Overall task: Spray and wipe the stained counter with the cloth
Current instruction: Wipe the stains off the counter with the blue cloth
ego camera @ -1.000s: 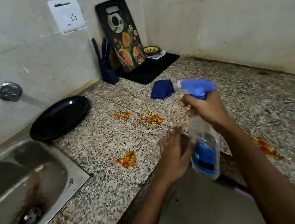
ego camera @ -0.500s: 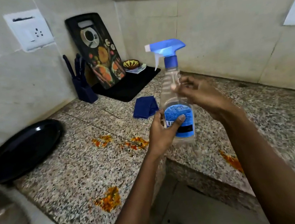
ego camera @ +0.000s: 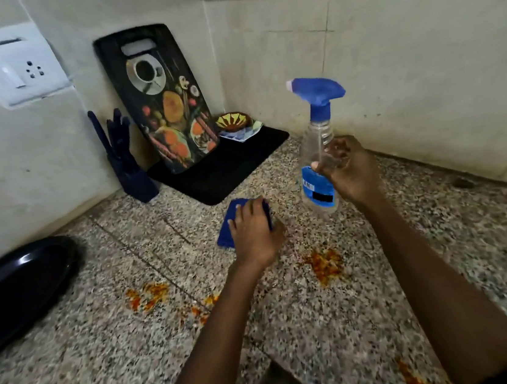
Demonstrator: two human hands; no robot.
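A speckled granite table (ego camera: 294,330) fills a kitchen corner between pale tiled walls. At far left lies a glossy round black plate (ego camera: 15,288). Behind it, a dark blue knife block (ego camera: 136,180) holds matching handles, beside a black printed cutting board (ego camera: 161,98) leaning on the wall. The board stands on a flat black mat (ego camera: 227,169), which also carries a small patterned bowl (ego camera: 233,121) on a saucer; what is in the bowl cannot be made out. Orange, crusty stains (ego camera: 148,295) mark the stone, another patch (ego camera: 325,264) further right. The left hand (ego camera: 256,234) lies on a folded blue cloth (ego camera: 228,230) in the middle of the table, fingers curled over it. The right hand (ego camera: 350,173) grips a clear plastic spray bottle (ego camera: 318,158), blue-capped and blue-labelled, upright above the table.
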